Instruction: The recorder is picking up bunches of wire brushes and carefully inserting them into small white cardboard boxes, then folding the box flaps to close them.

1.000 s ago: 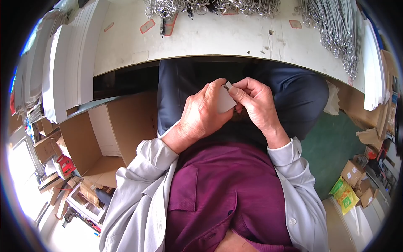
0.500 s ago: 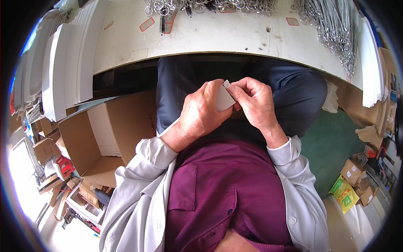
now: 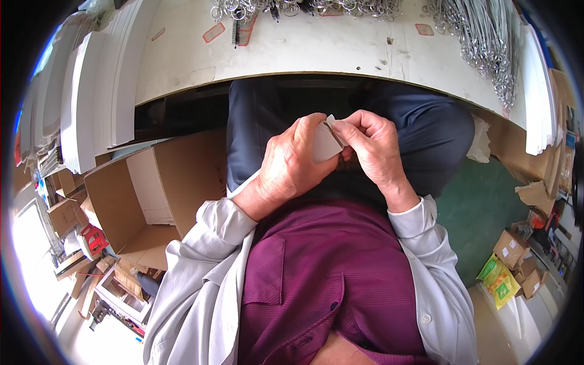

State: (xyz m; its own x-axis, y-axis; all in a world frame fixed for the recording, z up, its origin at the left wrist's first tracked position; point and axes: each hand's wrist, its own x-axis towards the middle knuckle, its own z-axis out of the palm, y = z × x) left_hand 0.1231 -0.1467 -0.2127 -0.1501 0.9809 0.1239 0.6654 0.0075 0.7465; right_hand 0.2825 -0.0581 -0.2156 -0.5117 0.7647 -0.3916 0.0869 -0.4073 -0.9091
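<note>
Over my lap, my left hand (image 3: 293,157) is closed around a small white cardboard box (image 3: 325,145). Its thumb and fingers lie along the box's sides. At the box's right-hand end, my right hand (image 3: 374,145) pinches a white end flap (image 3: 331,120) between thumb and fingers. A thin dark gap shows along that end, beside the flap. The inside of the box cannot be seen, and part of its body is hidden by my left hand.
Beyond my knees runs a white worktable (image 3: 292,58). Wire-handled brushes (image 3: 486,55) and looped metal wires (image 3: 304,8) lie along its far side. White folded card stacks (image 3: 85,103) stand left, above a brown carton (image 3: 128,207). A yellow-green bag (image 3: 500,280) and small cartons sit right.
My right hand has shifted slightly right and up with the flap, and a dark gap has appeared at the box's end. My left hand keeps its hold.
</note>
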